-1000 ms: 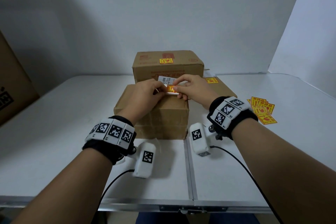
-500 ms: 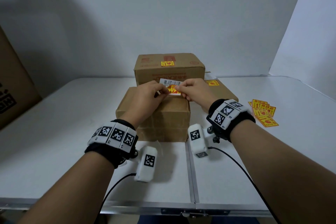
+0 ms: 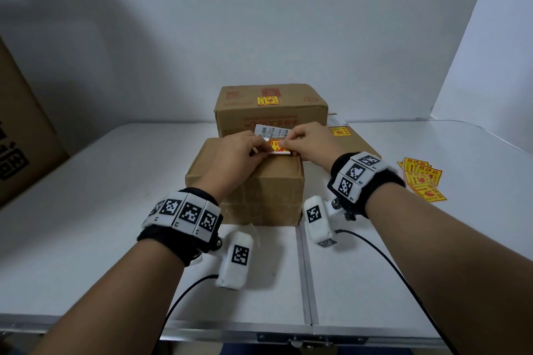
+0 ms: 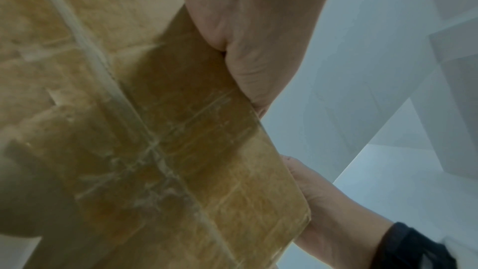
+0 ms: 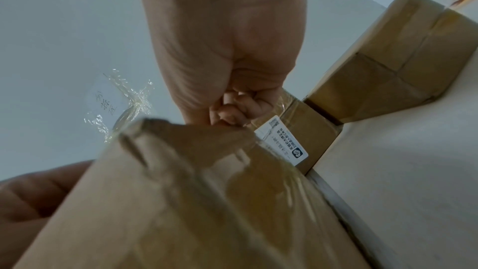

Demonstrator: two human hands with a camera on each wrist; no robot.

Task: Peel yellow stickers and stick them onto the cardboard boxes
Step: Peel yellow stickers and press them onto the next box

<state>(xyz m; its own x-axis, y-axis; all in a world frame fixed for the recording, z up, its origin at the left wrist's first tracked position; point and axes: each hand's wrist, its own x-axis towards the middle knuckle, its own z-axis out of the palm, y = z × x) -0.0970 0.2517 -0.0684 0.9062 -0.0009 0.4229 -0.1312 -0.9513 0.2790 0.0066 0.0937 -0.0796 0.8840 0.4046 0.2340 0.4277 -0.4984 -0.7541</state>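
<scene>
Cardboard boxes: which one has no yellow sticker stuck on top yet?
The nearest box, under both hands. The tall rear box and the low right box each already carry a yellow sticker on top.

Matt brown cardboard box [image 3: 259, 190] bound in glossy clear tape; smooth white table [image 3: 86, 181], metal-edged.

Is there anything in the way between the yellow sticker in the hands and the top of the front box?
Nothing visible. The left hand and right hand pinch the yellow sticker just over the front cardboard box, near its back edge. Only a white label shows just behind the sticker; which box it is on is unclear.
</scene>
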